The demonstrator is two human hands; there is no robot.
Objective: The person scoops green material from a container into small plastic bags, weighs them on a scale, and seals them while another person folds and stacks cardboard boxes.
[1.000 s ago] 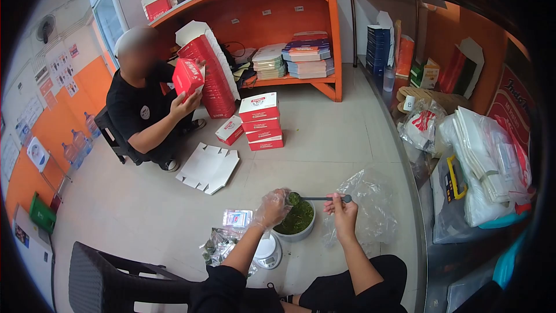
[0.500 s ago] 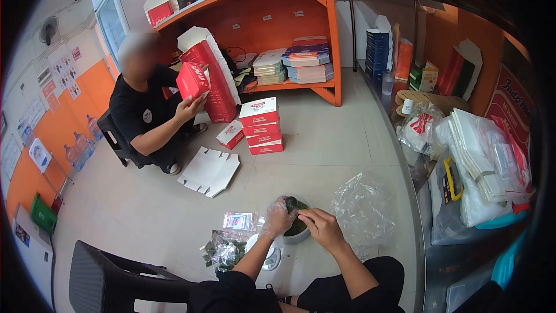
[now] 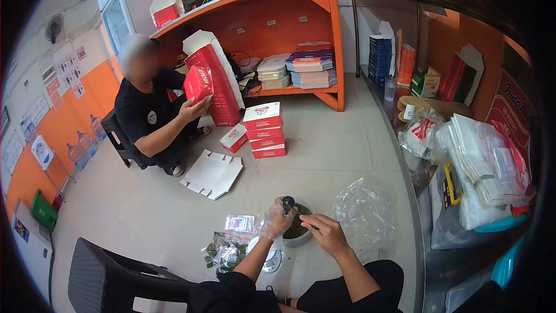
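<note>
Down on the floor (image 3: 324,156), the seated person works over a white bowl (image 3: 299,237) heaped with dark green leaves (image 3: 300,225). Left hand (image 3: 276,220), in a clear plastic glove, sits at the bowl's near-left rim, its grip pinched shut on the head of a dark spoon (image 3: 288,202) that stands just above the fingers. Right hand (image 3: 328,233), bare, hovers over the bowl's right side, fingers curled toward the spoon's handle; whether its grip actually closes on the handle I cannot tell from here.

Bowl rests directly on the tiles, between the person's knees and the open room. Just left of it: a small white kitchen scale (image 3: 265,253), partly hidden under the left forearm. Further left, a crumpled packet of greens (image 3: 223,253) and a small clear sachet (image 3: 240,223) lying flat. To the right of the bowl, a loose clear plastic bag (image 3: 365,211), rumpled, just beside it.

Across the floor, well apart, another person in black (image 3: 145,119) sits low, holding a red carton (image 3: 198,83) in both hands. Beside that person: a flat unfolded carton blank (image 3: 212,173) and a stack of red-and-white boxes (image 3: 263,130). Orange shelving (image 3: 272,17) behind them carries piles of flat packaging. At the right edge, a metal desk (image 3: 408,179) loaded with plastic bags.
</note>
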